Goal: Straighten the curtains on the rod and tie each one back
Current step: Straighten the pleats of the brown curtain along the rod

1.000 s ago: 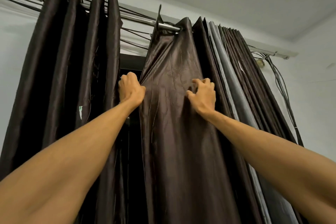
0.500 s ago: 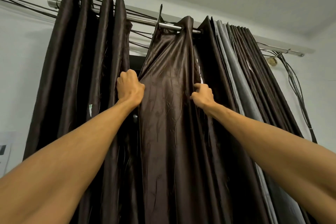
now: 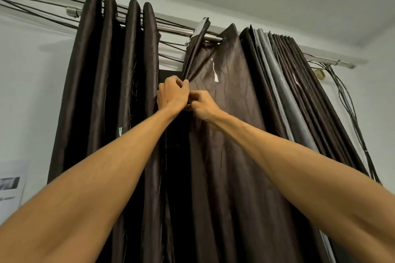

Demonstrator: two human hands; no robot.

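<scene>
Two dark brown satin curtains hang from a metal rod [image 3: 177, 30] high on the wall. The left curtain [image 3: 102, 83] is bunched in even folds. The right curtain [image 3: 235, 100] has a flat front panel, with tight pleats and a grey lining behind it to the right. My left hand [image 3: 172, 94] grips the left edge of the right curtain with curled fingers. My right hand [image 3: 203, 104] sits just below and beside it, fingers curled, pinching the same edge. The two hands touch each other.
Black cables [image 3: 42, 2] run along the wall behind the rod, and a bundle of them [image 3: 350, 113] hangs down at the right end. A dark opening [image 3: 168, 74] shows between the two curtains. A printed sheet [image 3: 10, 186] is on the left wall.
My right hand has moved left across the front panel from its right fold to its left edge, meeting the left hand. The panel's left edge is now gathered.
</scene>
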